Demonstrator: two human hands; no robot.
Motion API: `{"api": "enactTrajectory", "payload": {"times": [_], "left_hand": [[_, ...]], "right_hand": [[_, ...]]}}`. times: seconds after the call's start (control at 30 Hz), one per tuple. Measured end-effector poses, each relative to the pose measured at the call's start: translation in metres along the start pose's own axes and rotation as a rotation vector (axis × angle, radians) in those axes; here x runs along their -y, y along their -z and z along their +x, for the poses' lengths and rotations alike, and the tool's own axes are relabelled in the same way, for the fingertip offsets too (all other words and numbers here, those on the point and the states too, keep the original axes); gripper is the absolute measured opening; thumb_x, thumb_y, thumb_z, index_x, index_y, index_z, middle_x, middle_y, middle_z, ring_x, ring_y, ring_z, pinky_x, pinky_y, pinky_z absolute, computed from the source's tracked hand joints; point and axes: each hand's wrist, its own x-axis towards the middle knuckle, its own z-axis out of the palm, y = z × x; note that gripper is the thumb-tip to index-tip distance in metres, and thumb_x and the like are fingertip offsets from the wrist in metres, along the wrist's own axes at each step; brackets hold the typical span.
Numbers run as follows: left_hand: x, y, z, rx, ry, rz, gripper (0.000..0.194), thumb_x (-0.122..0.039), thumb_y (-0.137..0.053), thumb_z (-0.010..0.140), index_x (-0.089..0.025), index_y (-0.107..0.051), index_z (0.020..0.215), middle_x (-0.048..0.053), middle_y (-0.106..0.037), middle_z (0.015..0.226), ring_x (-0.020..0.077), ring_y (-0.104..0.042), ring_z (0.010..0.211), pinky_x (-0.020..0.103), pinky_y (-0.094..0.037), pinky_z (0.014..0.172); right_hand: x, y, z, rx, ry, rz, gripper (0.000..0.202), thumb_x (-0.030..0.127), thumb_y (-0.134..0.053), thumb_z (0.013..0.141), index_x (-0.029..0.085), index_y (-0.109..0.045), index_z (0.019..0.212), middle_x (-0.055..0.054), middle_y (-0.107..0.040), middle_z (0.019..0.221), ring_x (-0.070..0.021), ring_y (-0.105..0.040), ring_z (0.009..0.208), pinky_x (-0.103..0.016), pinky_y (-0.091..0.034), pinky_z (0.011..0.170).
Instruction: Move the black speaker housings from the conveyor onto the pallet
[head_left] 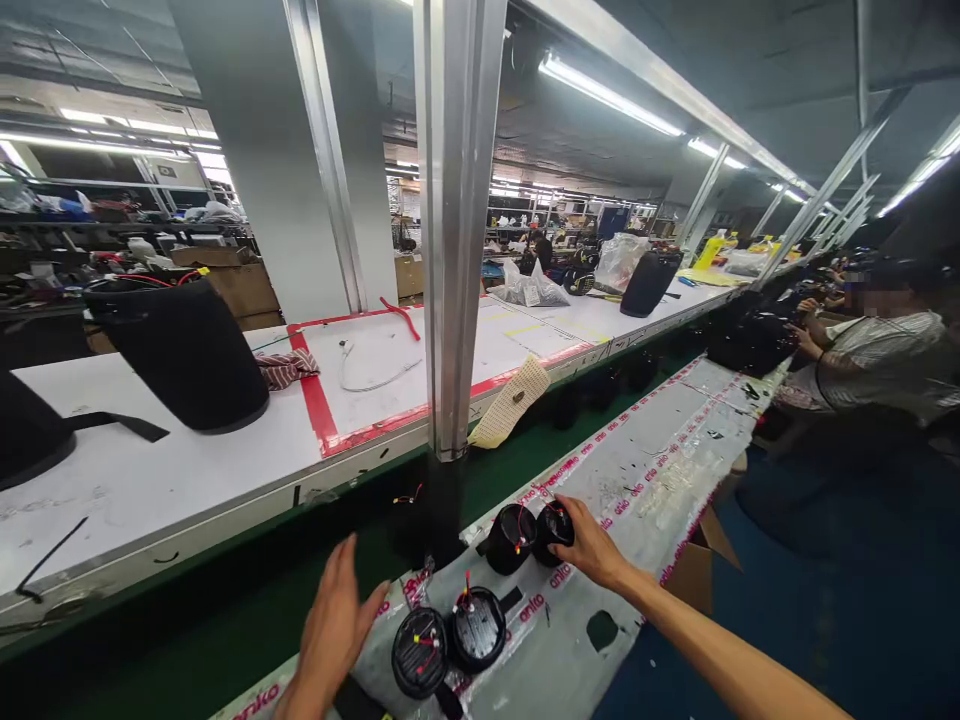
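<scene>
My right hand is wrapped around a small black cylinder with wires in its top. Touching it on the left is a second black cylinder with red wires and a yellow connector. Nearer to me, a black cylinder with a ridged top and another with a shiny top stand side by side, wires sticking up and black straps beside them. My left hand hovers to the left of this nearer pair, fingers stretched and holding nothing.
The cylinders stand on a bench covered with printed plastic film. Beyond a green conveyor belt, a metal post rises beside a white shelf bearing a large black fabric-like body. At right, a co-worker handles a black item.
</scene>
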Motion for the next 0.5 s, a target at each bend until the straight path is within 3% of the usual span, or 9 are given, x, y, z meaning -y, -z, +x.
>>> {"api": "enactTrajectory", "payload": {"times": [0.1,0.17,0.23,0.37,0.5], "left_hand": [[-0.041,-0.03,0.068,0.078,-0.106,0.012,0.091,-0.025,-0.075,0.091,-0.011,-0.03,0.168,0.02,-0.034,0.178,0.033,-0.031,0.167,0.045,-0.038,0.132],[-0.06,-0.044,0.097,0.117,-0.102,0.03,0.089,-0.019,-0.08,0.088,-0.014,-0.036,0.166,0.022,-0.035,0.177,0.0385,-0.033,0.165,0.055,-0.04,0.13],[-0.071,-0.052,0.114,0.161,-0.083,0.053,0.076,-0.017,-0.081,0.089,-0.017,-0.049,0.158,0.02,-0.046,0.17,0.0394,-0.046,0.156,0.059,-0.047,0.122],[-0.08,-0.048,0.117,0.206,-0.001,0.097,0.062,-0.02,-0.08,0.091,-0.017,-0.057,0.149,0.016,-0.063,0.15,0.032,-0.069,0.127,0.051,-0.059,0.106],[-0.076,-0.012,0.078,0.078,0.1,0.113,0.071,-0.031,-0.071,0.096,-0.012,-0.045,0.16,0.019,-0.06,0.151,0.0342,-0.066,0.134,0.042,-0.061,0.099]], "right_hand": [[-0.008,0.0,0.009,0.027,0.016,0.013,0.087,0.025,-0.075,0.071,0.022,-0.052,0.155,-0.017,-0.057,0.152,-0.035,-0.06,0.139,-0.052,-0.047,0.12],[-0.011,0.002,0.012,0.054,0.024,0.018,0.088,0.026,-0.076,0.072,0.02,-0.051,0.156,-0.018,-0.057,0.153,-0.0346,-0.061,0.138,-0.051,-0.047,0.12],[-0.014,0.001,0.013,0.088,0.036,0.024,0.09,0.026,-0.079,0.072,0.021,-0.051,0.157,-0.017,-0.058,0.152,-0.034,-0.06,0.139,-0.05,-0.047,0.12],[-0.019,0.001,0.01,0.129,0.048,0.036,0.095,0.031,-0.085,0.071,0.023,-0.05,0.159,-0.018,-0.055,0.158,-0.0363,-0.055,0.146,-0.053,-0.046,0.123],[-0.017,0.018,0.0,0.099,0.07,0.038,0.102,0.045,-0.089,0.074,0.019,-0.046,0.163,-0.023,-0.044,0.168,-0.0434,-0.044,0.156,-0.062,-0.039,0.127]]}}
